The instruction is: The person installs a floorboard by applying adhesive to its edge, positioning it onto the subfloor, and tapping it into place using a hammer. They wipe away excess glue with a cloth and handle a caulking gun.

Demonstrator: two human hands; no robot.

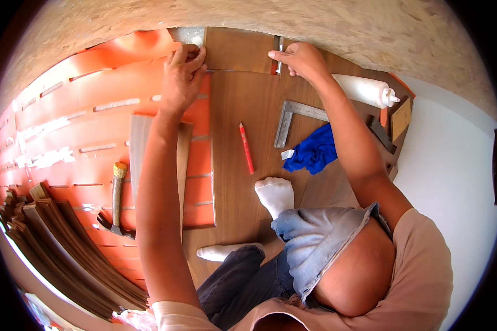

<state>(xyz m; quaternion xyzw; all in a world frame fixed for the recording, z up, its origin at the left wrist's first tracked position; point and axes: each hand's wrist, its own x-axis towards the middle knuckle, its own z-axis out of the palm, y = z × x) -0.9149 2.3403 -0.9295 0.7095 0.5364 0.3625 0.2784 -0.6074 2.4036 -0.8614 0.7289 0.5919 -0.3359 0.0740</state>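
Brown laminate floor plank (240, 51), short, smooth wood grain, lies at the far end against the chipboard wall (326, 27), butted to the laid brown plank floor (248, 182). Left hand (181, 74) has fingers bunched, pinching the plank's left corner. Right hand (299, 59) is curled, fingertips pressing a slim metal bar (277, 55) at the plank's right edge. Left of it: open orange underlay (83, 116). Behind: red pencil (246, 148), steel square (295, 118), blue rag (315, 151), white glue bottle (365, 89), hammer (117, 198).
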